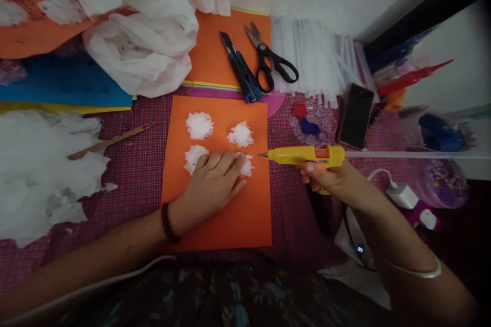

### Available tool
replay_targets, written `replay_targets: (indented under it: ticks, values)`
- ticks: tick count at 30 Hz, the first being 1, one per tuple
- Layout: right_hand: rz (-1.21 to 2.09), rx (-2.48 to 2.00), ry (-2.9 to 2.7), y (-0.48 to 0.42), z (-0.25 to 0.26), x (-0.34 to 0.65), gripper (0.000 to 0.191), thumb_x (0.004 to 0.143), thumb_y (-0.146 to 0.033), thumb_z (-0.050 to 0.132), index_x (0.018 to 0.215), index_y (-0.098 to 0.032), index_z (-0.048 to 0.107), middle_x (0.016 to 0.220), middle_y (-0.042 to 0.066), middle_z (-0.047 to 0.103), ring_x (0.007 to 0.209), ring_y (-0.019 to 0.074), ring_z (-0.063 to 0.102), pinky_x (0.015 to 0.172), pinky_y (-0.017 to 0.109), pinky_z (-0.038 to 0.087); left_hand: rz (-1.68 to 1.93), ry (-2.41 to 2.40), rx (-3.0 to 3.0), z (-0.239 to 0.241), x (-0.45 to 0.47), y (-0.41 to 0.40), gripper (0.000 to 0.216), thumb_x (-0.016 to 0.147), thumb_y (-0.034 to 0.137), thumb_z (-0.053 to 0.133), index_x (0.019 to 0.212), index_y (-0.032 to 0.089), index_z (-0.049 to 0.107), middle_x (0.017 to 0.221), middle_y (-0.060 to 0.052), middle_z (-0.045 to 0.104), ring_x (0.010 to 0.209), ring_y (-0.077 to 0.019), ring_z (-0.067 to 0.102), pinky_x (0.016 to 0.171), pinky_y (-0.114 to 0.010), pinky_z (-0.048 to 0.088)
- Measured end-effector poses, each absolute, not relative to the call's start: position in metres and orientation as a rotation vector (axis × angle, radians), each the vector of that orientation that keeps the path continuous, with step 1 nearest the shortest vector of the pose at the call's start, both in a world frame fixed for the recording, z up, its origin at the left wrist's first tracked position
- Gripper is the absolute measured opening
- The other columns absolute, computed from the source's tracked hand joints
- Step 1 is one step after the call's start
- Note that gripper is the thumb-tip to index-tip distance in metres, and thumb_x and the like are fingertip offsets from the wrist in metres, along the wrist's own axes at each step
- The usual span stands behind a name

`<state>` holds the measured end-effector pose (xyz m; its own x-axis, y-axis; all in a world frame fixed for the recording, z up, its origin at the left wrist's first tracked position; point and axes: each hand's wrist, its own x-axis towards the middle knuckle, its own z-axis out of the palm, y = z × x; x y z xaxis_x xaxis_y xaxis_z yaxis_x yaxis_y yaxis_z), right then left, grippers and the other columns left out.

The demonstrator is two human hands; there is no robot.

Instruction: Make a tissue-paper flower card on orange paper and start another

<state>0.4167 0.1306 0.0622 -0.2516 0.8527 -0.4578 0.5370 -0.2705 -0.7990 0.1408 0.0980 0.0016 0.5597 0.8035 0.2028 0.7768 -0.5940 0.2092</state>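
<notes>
An orange sheet of paper (230, 222) lies in front of me with white tissue-paper tufts on it. Two tufts sit in the upper row, one at left (199, 125) and one at right (241, 135). Below them are a lower-left tuft (195, 157) and a lower-right tuft (248, 166). My left hand (210, 181) rests flat across the sheet, partly covering both lower tufts, its fingers touching the right one. In my right hand (326, 178) is a yellow hot glue gun (293, 155), its nozzle pointing left over the sheet's right edge. A long glue stick extends from its back.
Beyond the sheet lie a utility knife (241, 71), scissors (264, 56) and several glue sticks (307, 56). A phone (355, 116) is at right. Torn white paper (42, 179) and a wooden stick (111, 141) are at left. Crumpled white paper (141, 51) sits at the back.
</notes>
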Motion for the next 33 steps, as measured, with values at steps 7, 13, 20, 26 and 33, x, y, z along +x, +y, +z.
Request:
replay_targets:
  ticks: [7,13,20,26,33]
  values:
    - [1.529,-1.708,-1.647,0.129,0.067,0.419,0.061,0.075,-0.080,0.059,0.069,-0.019,0.057,0.059,0.000,0.057,0.043,0.0077,0.048,0.038,0.020,0.036,0.443,1.334,2.511,0.002,0.138,0.107,0.030,0.099,0.036,0.053,0.122,0.020,0.064,0.109,-0.009,0.064,0.095,-0.0251,0.052,0.080,-0.039,0.040]
    - [1.536,-1.671,-1.575,0.122,0.068,0.424,0.057,0.082,-0.075,0.055,0.082,-0.018,0.061,0.071,0.004,0.066,0.045,0.0085,0.049,0.041,0.022,0.035,0.583,1.348,2.445,-0.005,0.137,0.107,0.038,0.098,0.030,0.051,0.132,0.015,0.056,0.115,-0.012,0.065,0.102,-0.0269,0.056,0.084,-0.041,0.044]
    - [1.588,-1.590,-1.415,0.100,0.076,0.430,0.045,0.084,-0.062,0.062,0.090,-0.017,0.064,0.079,0.006,0.068,0.048,0.0089,0.047,0.045,0.024,0.036,0.642,1.269,2.462,-0.005,0.135,0.109,0.022,0.097,0.029,0.055,0.109,0.016,0.067,0.110,-0.010,0.066,0.099,-0.0257,0.058,0.084,-0.041,0.045]
    - [1.189,-1.754,-1.412,0.075,0.108,0.453,0.037,0.080,-0.049,0.067,0.098,-0.017,0.065,0.067,0.000,0.060,0.051,0.0104,0.046,0.047,0.024,0.038,0.677,1.219,2.497,-0.006,0.132,0.110,0.025,0.097,0.029,0.053,0.113,0.016,0.067,0.109,-0.010,0.065,0.101,-0.0260,0.058,0.087,-0.042,0.047]
    - [0.013,-2.573,-1.771,0.106,0.104,0.561,0.038,0.088,-0.033,0.051,0.118,-0.013,0.063,0.099,0.015,0.072,0.092,0.0265,0.068,0.077,0.033,0.051,0.608,1.295,2.567,-0.012,0.134,0.107,0.047,0.100,0.031,0.044,0.144,0.012,0.048,0.135,-0.019,0.057,0.119,-0.0335,0.055,0.099,-0.050,0.045]
